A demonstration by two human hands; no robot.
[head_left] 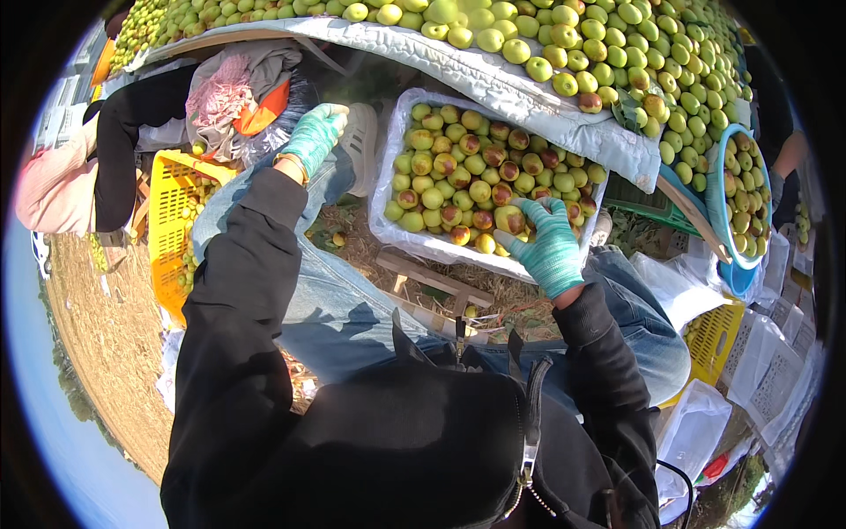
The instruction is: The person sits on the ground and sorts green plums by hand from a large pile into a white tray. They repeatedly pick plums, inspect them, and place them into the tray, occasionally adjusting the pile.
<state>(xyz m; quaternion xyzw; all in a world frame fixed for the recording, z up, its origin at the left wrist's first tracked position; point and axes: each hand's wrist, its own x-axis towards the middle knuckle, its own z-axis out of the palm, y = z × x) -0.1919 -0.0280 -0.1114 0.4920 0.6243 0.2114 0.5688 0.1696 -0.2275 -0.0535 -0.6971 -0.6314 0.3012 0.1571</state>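
Note:
A white-lined crate (381, 196) filled with jujubes (432, 167), green with red-brown patches, stands between my knees. My right hand (551, 245), in a green knit glove, reaches over its near right side. Its thumb and fingers pinch a larger-looking jujube (509, 219) just above the others. My left hand (313, 139), gloved the same way, is raised over my left leg, left of the crate. Its fingers are curled closed, and whatever they may hold is hidden.
A padded sloping table (564, 115) heaped with jujubes spans the far side. Yellow crates (167, 234) stand at left and right, and a blue basket (724, 198) of jujubes at far right. Another person's arm (119, 150) is at left. A wooden frame (432, 275) lies below the crate.

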